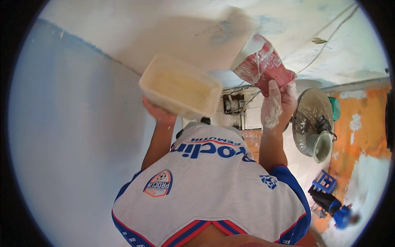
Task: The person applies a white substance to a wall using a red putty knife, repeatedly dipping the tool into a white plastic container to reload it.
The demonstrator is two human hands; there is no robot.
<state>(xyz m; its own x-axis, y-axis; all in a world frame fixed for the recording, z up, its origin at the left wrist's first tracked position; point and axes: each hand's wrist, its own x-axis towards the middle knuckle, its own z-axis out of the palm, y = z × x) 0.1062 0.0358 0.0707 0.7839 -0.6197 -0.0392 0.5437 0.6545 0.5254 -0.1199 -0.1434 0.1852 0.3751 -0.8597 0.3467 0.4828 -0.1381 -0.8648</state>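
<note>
My left hand [159,113] grips a rectangular, cream-coloured plastic tub [179,87] from below its near left side. The tub is tilted so that its pale inside shows. My right hand [279,105], smeared with white putty, pinches a red putty spreader [263,66] by its near end, the thumb lying on top. White putty coats part of the spreader's wide blade, which points up and left, close to a patchy white and pale blue wall [177,29]. A gap separates the spreader from the tub. Whether its edge touches the wall I cannot tell.
A plain pale blue wall [78,123] fills the left side. To the right stands a round, splattered table [304,111] with a pale bucket [321,147] at its edge. Farther off are a blue stool [325,182] and a person in blue [341,216]. Loose cables [329,39] hang along the wall.
</note>
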